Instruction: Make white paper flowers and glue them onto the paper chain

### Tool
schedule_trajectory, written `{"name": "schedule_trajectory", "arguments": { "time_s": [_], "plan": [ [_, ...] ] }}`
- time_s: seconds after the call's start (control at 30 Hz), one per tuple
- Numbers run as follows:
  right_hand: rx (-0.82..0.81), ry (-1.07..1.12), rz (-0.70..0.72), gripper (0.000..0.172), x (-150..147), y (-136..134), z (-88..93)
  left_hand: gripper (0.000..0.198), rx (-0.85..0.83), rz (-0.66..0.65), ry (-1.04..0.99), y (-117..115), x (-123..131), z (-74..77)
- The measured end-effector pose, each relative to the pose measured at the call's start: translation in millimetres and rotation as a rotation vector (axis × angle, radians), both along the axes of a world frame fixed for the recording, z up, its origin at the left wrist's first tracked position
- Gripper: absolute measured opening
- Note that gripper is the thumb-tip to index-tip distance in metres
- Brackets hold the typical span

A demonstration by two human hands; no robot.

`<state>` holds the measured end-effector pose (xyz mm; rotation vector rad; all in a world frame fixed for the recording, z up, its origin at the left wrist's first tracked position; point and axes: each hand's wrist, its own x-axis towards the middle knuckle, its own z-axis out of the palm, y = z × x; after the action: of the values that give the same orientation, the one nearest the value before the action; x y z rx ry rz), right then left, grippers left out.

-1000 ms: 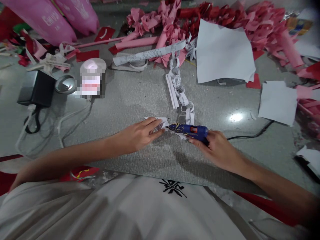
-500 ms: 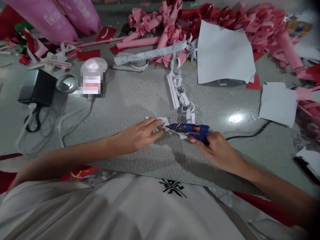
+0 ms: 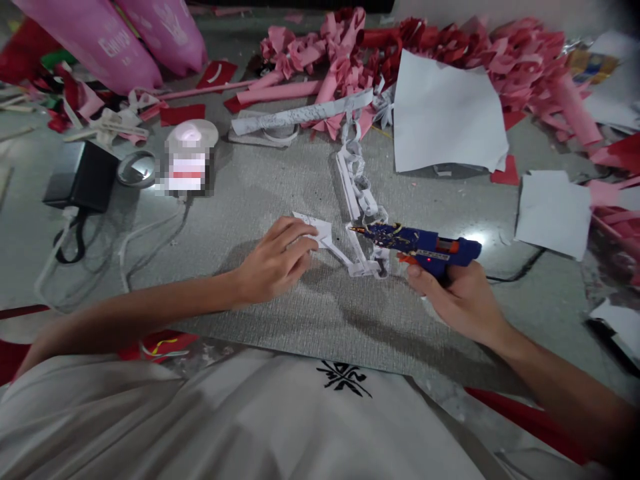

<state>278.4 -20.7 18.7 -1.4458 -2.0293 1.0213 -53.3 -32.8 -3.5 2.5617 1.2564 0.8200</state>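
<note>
Gripped in my right hand [image 3: 467,297] is a blue glue gun [image 3: 425,243], its nozzle pointing left over the white paper strips. My left hand [image 3: 280,257] pinches a folded white paper strip [image 3: 323,232] just left of the nozzle. From that piece a narrow paper part runs down to the right, touching the end of a white paper chain [image 3: 367,197]. The chain's links lead away toward the back of the table. Beside it lie flat white paper strips [image 3: 347,183].
Pink and red paper chains [image 3: 525,53] are heaped along the back. White sheets [image 3: 447,110] lie at the right, a rolled paper [image 3: 300,113] behind the chain. At the left stand a black box [image 3: 83,177], a tape roll [image 3: 136,169] and pink bottles [image 3: 115,47]. Cables cross the tabletop.
My right hand has drawn the glue gun right and upward, off the strip. My left hand has shifted slightly left, and the folded strip shows more fully.
</note>
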Motion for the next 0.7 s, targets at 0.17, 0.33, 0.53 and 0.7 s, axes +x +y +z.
{"name": "schedule_trajectory", "arguments": {
  "time_s": [0.17, 0.33, 0.53, 0.7],
  "plan": [
    [-0.018, 0.077, 0.017, 0.034, 1.9, -3.8, -4.5, 0.052, -0.631, 0.171, -0.414, -4.5, 29.8, 24.9],
    [0.0, 0.069, 0.035, 0.034, 0.6, -6.1, -2.0, 0.04, -0.971, 0.08, -0.684, 2.5, 59.9, 23.5],
    [0.055, 0.167, -0.052, 0.031, 0.2, -7.0, -0.7, 0.041, -1.093, 0.062, -0.878, 9.1, 66.8, 5.8],
    [-0.041, 0.285, -0.003, 0.035, 4.4, 1.1, -7.8, 0.044, -1.124, 0.079, -0.906, 5.9, 59.0, -8.7]
  ]
}}
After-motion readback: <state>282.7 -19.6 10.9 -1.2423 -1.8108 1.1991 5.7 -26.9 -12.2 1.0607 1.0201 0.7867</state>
